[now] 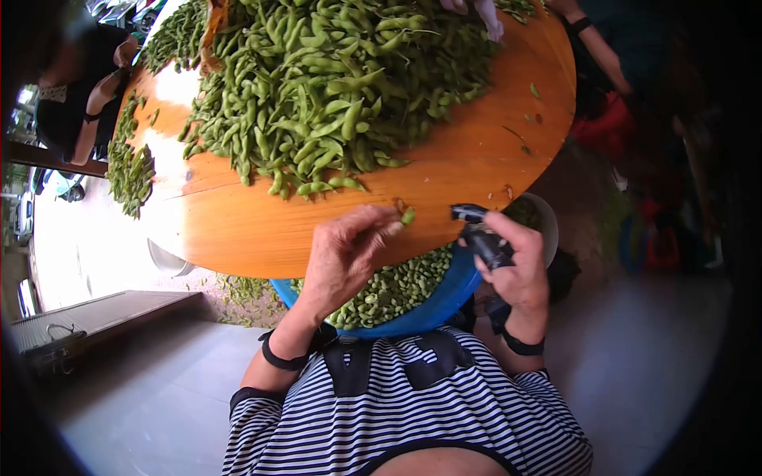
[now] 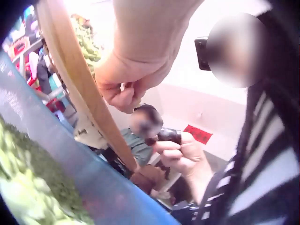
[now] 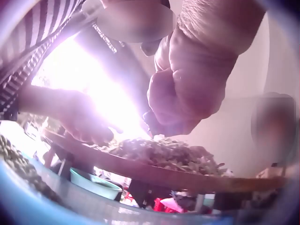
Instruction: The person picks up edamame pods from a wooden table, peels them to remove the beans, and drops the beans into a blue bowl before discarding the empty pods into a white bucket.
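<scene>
My left hand reaches over the near edge of the round wooden table and pinches a small green pod piece between fingertips and thumb. My right hand grips a small black tool just to the right, above a blue basin of cut green soybean pods. A big heap of whole green pods covers the table top. In the left wrist view the left hand curls at the table rim. The right wrist view shows the right hand closed in a fist.
A smaller pile of pods lies at the table's left edge. Another person sits at the far left, and another at the far right. A pale bowl sits under the table's right edge. Scraps litter the floor.
</scene>
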Demonstrator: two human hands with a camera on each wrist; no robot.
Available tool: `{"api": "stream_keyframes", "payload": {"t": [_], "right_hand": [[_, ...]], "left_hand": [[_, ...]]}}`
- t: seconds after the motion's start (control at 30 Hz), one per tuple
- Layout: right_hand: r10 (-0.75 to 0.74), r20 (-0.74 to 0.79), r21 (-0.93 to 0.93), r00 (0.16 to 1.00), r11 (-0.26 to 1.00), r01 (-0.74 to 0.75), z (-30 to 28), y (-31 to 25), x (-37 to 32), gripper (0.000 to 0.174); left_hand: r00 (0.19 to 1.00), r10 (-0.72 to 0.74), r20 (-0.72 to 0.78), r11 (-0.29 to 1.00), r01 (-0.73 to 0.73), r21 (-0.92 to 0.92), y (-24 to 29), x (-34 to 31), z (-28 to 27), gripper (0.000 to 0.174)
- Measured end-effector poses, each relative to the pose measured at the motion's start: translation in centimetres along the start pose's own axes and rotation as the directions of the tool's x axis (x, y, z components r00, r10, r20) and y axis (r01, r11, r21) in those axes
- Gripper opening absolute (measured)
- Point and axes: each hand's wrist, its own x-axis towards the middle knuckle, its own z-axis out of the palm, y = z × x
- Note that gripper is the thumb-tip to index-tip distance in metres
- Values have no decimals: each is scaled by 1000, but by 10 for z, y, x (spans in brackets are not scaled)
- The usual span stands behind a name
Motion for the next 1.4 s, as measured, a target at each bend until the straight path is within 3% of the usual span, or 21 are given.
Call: {"api": "stream_keyframes", "payload": {"t": [0.03, 0.07, 0.13, 0.2, 0.3, 0.43, 0.5, 0.53, 0.6, 0.63, 0.67, 0.7, 0.77, 0.83, 0.9, 0.93, 1.0, 1.03, 1.1, 1.2, 1.4], "right_hand": [[-4, 42, 73, 999, 997, 1, 6, -1, 2, 28], [-13, 82, 148, 997, 989, 0, 10, -2, 3, 28], [-26, 216, 353, 976, 934, -53, 11, 3, 3, 32], [-63, 272, 405, 960, 913, -55, 10, 6, 4, 34], [1, 254, 369, 967, 924, -98, 12, 1, 4, 36], [-22, 224, 285, 974, 958, -43, 15, 8, 6, 38], [-31, 259, 423, 965, 902, -84, 15, 14, 6, 37], [-31, 258, 424, 966, 902, -85, 14, 20, 7, 37], [-96, 329, 690, 939, 703, -170, 13, 31, 7, 38], [-96, 329, 691, 939, 702, -171, 13, 29, 6, 38], [-68, 304, 605, 950, 784, -137, 12, 22, 6, 36], [-45, 276, 509, 960, 855, -106, 12, 18, 6, 34], [-48, 209, 478, 977, 876, -59, 19, 16, 3, 31], [-52, 135, 443, 989, 897, -14, 20, 15, 2, 29], [-33, 142, 207, 989, 978, 2, 18, 9, 2, 28], [-34, 144, 209, 989, 978, 3, 17, 6, 1, 28], [76, 219, 428, 973, 889, -165, 15, 3, -1, 32], [74, 219, 427, 973, 889, -164, 15, 3, -1, 32], [52, 182, 244, 982, 965, -96, 19, 4, -3, 33], [16, 151, 223, 988, 973, -50, 26, -3, -5, 34], [36, 152, 353, 988, 932, -88, 29, 2, -6, 36]], "left_hand": [[971, -215, 101, 932, 235, -275, 11, -3, 6, 16], [971, -213, 110, 932, 235, -277, 11, -3, 8, 16], [917, -296, 268, 784, 393, -480, 10, -3, 11, 16], [922, -285, 262, 787, 381, -484, 7, -4, 17, 13], [993, -90, 75, 974, 103, -200, -2, -6, 25, 12], [998, -6, 59, 996, 11, -93, -2, -6, 24, 12], [937, -247, 246, 815, 338, -471, 0, -6, 18, 14], [937, -248, 247, 815, 339, -470, 1, -6, 17, 14], [842, -332, 425, 583, 538, -609, 2, -6, 16, 17], [846, -323, 424, 582, 530, -616, 1, -7, 18, 19], [847, -323, 423, 583, 530, -616, 2, -7, 20, 19], [870, -317, 378, 667, 488, -564, 6, -8, 21, 18], [917, -275, 290, 777, 389, -495, 10, -11, 25, 17], [919, -272, 287, 776, 385, -499, 10, -11, 25, 15], [921, -270, 281, 775, 381, -504, 11, -11, 25, 14], [913, -310, 265, 733, 407, -545, 12, -10, 24, 13], [903, -349, 248, 691, 427, -583, 13, -8, 23, 13], [911, -337, 236, 677, 409, -611, 12, -7, 23, 12], [918, -325, 227, 663, 393, -637, 9, -6, 24, 13], [927, -316, 201, 673, 368, -642, 4, -6, 26, 10], [945, -297, 139, 679, 311, -665, 4, -5, 31, 9]]}}
